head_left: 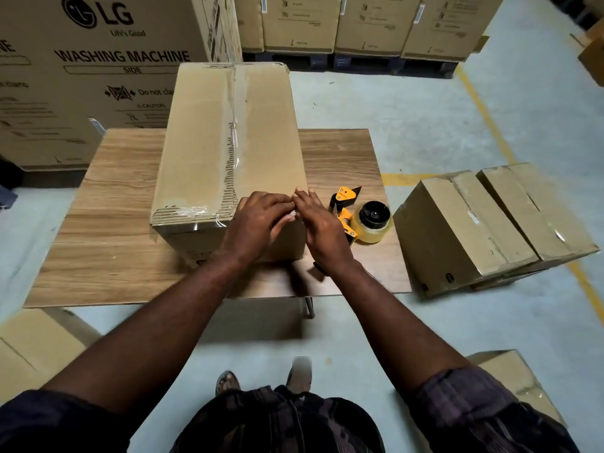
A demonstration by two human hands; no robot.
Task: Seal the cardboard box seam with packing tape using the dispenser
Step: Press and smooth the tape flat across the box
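My left hand point(261, 220) and right hand point(318, 220) meet on the near top edge of the box point(202, 142), fingers fairly flat and pressing. I can't tell if tape is pinched between them. The box runs lengthwise away from me, its taped seam point(237, 125) just left of my hands. The dispenser point(362, 217) lies beside my right hand on open table point(114, 223).

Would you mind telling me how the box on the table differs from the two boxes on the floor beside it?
The box on the table sits level; the floor boxes lean tilted on the floor. The left hand and right hand rest on the table box's near top edge; nobody touches the floor boxes. All are brown cardboard.
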